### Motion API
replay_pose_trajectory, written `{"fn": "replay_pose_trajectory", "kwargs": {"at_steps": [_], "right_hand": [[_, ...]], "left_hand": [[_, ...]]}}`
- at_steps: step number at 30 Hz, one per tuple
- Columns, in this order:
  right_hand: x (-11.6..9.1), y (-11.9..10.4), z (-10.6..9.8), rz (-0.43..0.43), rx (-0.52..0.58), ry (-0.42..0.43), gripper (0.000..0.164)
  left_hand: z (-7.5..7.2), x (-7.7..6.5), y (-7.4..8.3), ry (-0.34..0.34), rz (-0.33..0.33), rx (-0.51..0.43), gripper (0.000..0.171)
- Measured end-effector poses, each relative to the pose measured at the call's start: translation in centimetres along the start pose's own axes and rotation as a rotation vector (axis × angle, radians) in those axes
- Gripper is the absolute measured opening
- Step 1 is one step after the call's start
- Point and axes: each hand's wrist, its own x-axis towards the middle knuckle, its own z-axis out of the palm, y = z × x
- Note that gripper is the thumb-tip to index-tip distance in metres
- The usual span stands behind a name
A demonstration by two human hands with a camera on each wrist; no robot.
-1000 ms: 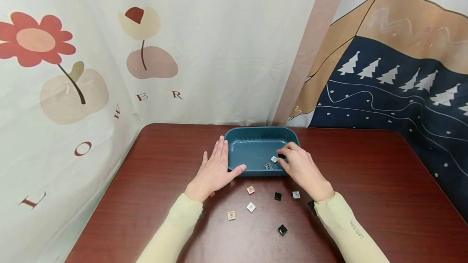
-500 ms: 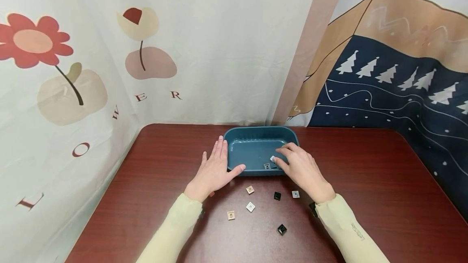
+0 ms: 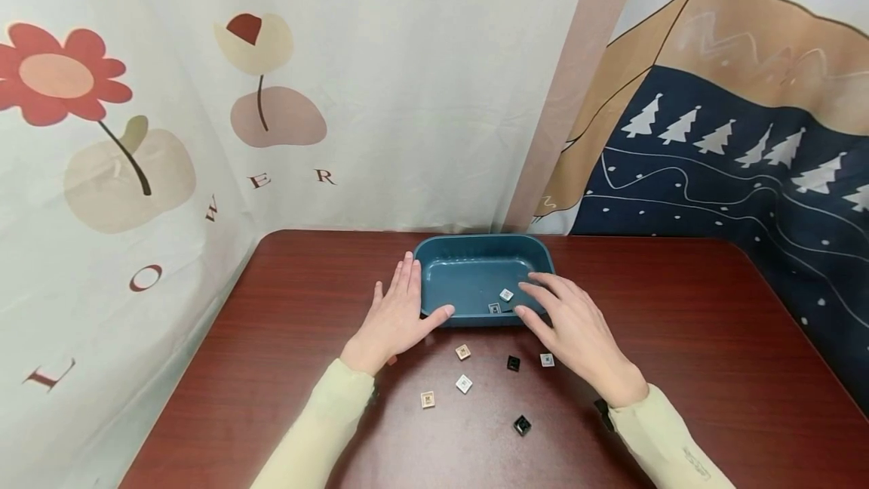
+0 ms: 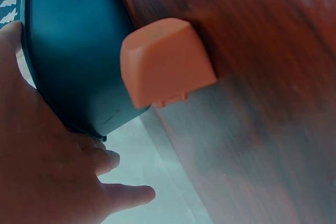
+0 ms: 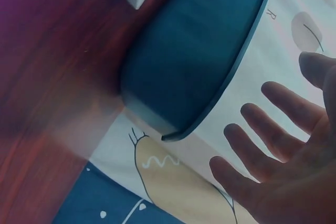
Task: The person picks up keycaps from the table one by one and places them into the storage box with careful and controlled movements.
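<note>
A dark blue plastic tray [image 3: 483, 247] stands at the table's back edge. Inside lie a white keycap [image 3: 506, 295] and a grey-looking keycap [image 3: 494, 309], with a dark piece partly visible beside them. My left hand [image 3: 388, 323] rests along the tray's left side, its thumb over the front rim. Over the right end of the tray my right hand [image 3: 584, 330] has its fingers spread, holding nothing. In front lie beige keycaps [image 3: 463, 352], black keycaps [image 3: 514, 363], a white keycap [image 3: 464, 384] and a pale keycap [image 3: 547, 360]. By my left wrist is an orange keycap [image 4: 165, 64].
The reddish-brown wooden table [image 3: 692, 323] extends to both sides of the tray. Behind it hangs a pale printed curtain [image 3: 407, 96], and a navy and tan cloth [image 3: 713, 164] hangs at the right.
My right hand has let go of a black keycap in the tray. Its fingers have spread and it has drawn back slightly right and nearer. The left hand has stayed in place.
</note>
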Motion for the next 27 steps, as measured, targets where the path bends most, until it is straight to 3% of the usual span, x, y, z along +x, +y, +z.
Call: {"fn": "replay_pose_trajectory", "kwargs": {"at_steps": [12,27], "right_hand": [[-2.6,0.9,-0.8,-0.072,-0.019,-0.054,0.059],[-5.5,0.8,-0.9,-0.197,-0.066,-0.043,0.062]], "left_hand": [[0.1,-0.1,-0.1,0.01,0.003,0.007,0.112],[0.2,0.0,-0.1,0.015,0.005,-0.004,0.113]]}}
